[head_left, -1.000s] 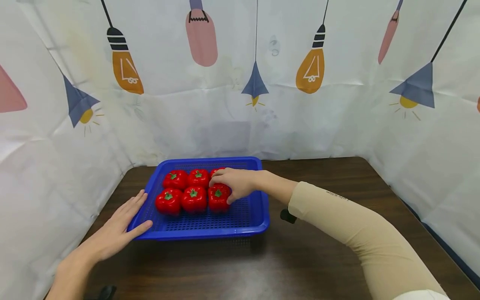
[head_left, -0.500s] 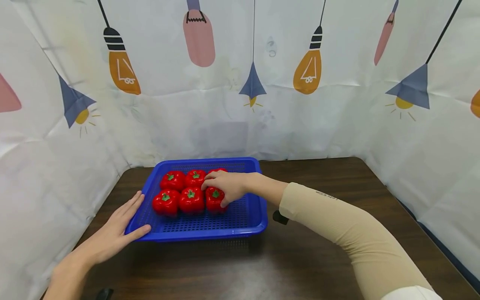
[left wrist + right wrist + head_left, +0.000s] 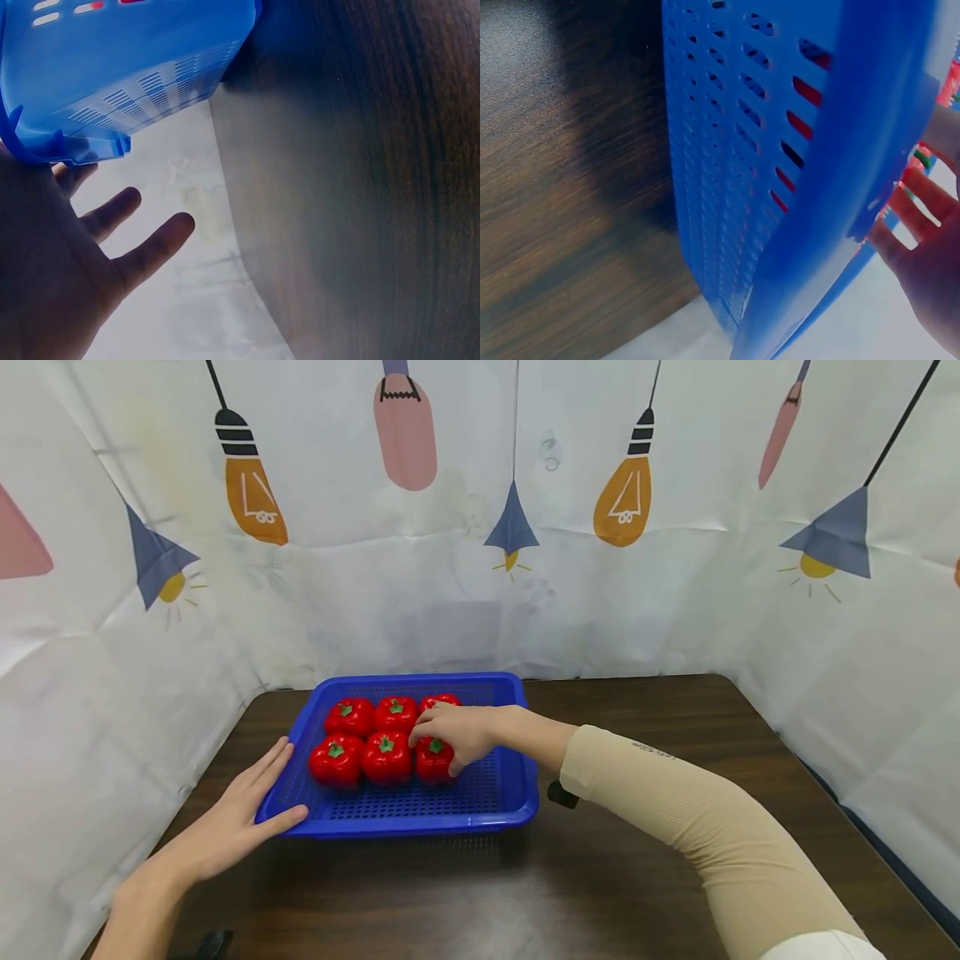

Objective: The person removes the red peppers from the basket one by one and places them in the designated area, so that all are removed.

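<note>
Several red bell peppers with green stems stand in two rows in a blue plastic basket (image 3: pixel 420 824) in the head view. My right hand (image 3: pixel 463 732) reaches over the basket's right rim and grips the front right pepper (image 3: pixel 433 767), thumb on its near right side and fingers over its back left. Behind that hand, the back right pepper (image 3: pixel 441 700) is partly hidden. My left hand (image 3: pixel 228 827) lies against the basket's left rim, fingers straight and thumb spread along the front corner. In the left wrist view its fingers (image 3: pixel 161 247) stick out spread beside the basket.
The basket sits on a dark wooden table (image 3: pixel 637 860) near its back edge. A white curtain (image 3: pixel 450 577) printed with lamps and bulbs hangs behind and at both sides. In the basket, bare mesh floor shows in front of the peppers.
My right hand has shifted slightly left over the front right pepper, and more of the back right pepper shows. My left hand stays at the rim. The head view sways a little.
</note>
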Action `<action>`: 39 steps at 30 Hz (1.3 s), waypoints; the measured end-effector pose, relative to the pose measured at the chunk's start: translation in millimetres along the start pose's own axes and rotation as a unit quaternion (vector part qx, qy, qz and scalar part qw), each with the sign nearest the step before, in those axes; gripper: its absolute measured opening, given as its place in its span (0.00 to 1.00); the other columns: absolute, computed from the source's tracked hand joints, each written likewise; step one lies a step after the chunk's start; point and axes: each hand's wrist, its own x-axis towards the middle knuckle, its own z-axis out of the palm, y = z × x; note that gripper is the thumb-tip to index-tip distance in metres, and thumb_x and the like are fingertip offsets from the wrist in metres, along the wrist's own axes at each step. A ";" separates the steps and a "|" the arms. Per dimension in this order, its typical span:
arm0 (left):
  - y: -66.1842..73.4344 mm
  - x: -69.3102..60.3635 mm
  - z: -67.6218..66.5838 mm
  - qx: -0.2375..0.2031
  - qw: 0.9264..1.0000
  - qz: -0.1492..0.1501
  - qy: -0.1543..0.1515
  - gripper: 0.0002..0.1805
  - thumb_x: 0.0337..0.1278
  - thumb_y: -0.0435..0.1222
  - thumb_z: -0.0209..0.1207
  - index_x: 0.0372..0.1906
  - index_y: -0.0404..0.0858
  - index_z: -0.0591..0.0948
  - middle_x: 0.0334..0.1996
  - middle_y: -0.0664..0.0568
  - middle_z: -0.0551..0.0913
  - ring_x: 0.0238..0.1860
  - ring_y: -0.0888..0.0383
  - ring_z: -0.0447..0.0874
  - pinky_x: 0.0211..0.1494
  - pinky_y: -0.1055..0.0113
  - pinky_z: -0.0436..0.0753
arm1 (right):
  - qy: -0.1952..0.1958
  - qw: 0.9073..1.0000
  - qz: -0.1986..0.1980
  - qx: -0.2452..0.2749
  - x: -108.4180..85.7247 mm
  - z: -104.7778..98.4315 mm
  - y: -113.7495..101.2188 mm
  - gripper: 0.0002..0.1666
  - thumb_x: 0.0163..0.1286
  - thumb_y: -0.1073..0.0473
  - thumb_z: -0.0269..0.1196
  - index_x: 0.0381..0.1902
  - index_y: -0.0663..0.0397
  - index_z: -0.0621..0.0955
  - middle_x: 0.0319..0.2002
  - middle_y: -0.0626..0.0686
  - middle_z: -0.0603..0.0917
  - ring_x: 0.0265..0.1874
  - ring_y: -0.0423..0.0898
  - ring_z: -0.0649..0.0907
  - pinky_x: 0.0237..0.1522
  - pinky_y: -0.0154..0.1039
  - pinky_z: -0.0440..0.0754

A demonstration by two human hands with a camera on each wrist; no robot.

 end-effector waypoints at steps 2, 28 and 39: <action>0.9 0.1 -0.3 -0.004 1.000 -0.002 -0.002 0.50 0.70 0.49 0.61 0.84 0.43 0.45 0.83 0.44 0.39 0.77 0.27 0.39 0.64 0.19 0.48 | -0.001 1.000 -0.001 -0.002 -0.2 0.3 -0.2 0.38 0.64 0.60 0.74 0.71 0.44 0.75 0.71 0.50 0.70 0.71 0.47 0.65 0.66 0.41 0.73; -0.3 -0.4 1.9 -0.020 1.000 -0.005 0.008 0.49 0.69 0.47 0.61 0.84 0.43 0.46 0.83 0.45 0.39 0.77 0.27 0.39 0.63 0.18 0.48 | -0.002 0.999 -0.037 0.030 -24.5 -8.3 7.4 0.35 0.67 0.60 0.72 0.70 0.52 0.75 0.69 0.51 0.71 0.68 0.46 0.69 0.67 0.40 0.72; -2.2 0.6 2.8 -0.033 0.999 -0.003 0.006 0.50 0.69 0.46 0.62 0.84 0.43 0.45 0.83 0.43 0.39 0.78 0.28 0.38 0.64 0.18 0.48 | 0.018 0.999 -0.028 0.034 -57.2 -25.6 11.4 0.34 0.66 0.59 0.72 0.69 0.48 0.75 0.71 0.50 0.71 0.73 0.48 0.66 0.66 0.43 0.73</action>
